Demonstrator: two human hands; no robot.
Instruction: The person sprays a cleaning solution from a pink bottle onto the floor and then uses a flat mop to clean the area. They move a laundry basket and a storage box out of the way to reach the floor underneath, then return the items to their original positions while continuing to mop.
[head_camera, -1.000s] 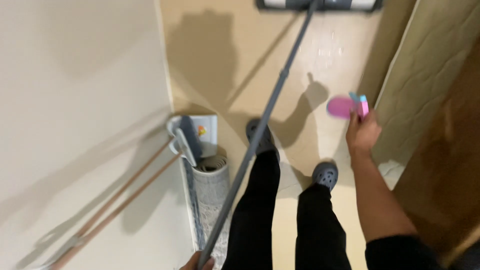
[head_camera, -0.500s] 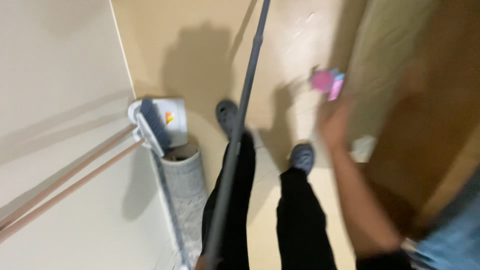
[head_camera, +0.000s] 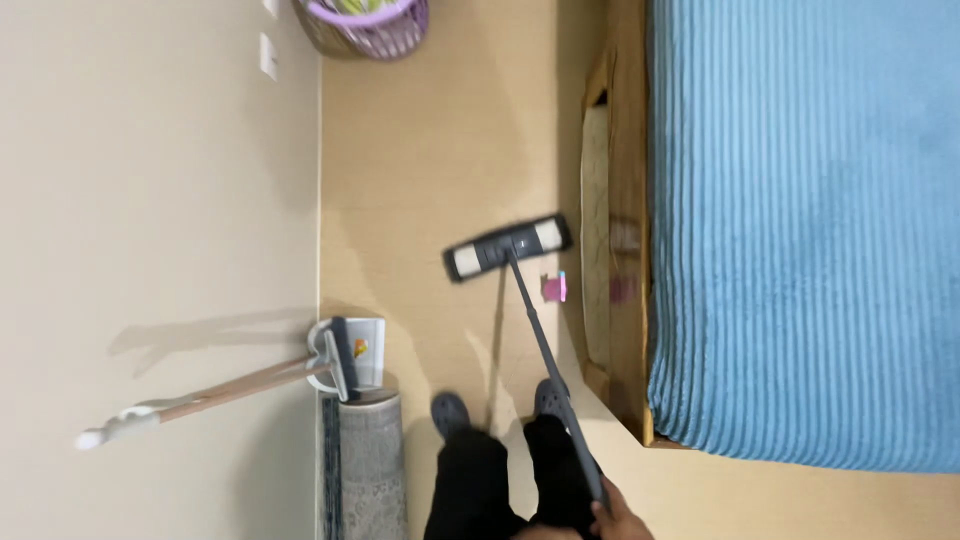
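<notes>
A flat mop (head_camera: 508, 247) lies with its dark head on the tan floor (head_camera: 430, 170) near the middle of the frame, just beside the wooden bed frame (head_camera: 630, 200), and its long grey handle (head_camera: 550, 365) runs down to the bottom edge, where one hand (head_camera: 615, 520) closes its grip around the upper end; it is probably the right hand, though only its top shows and the other hand is out of view, so its grip cannot be told. A small pink object (head_camera: 554, 288) sits on the floor just below the mop head, close to the bed frame. To mop well here, I judge the head should stay flat on the floor, run alongside the bed frame, and go round the pink object rather than push it under the blue bedcover (head_camera: 800, 230). The dustpan and brush (head_camera: 345, 355) leaning at the wall in the lower left are well apart from the stroke. Compared with the earlier frames, the view has swung: the bed and a purple basket (head_camera: 368, 22) at the top now show, the pink object is on the floor rather than held, and the arm that reached toward it is gone.
</notes>
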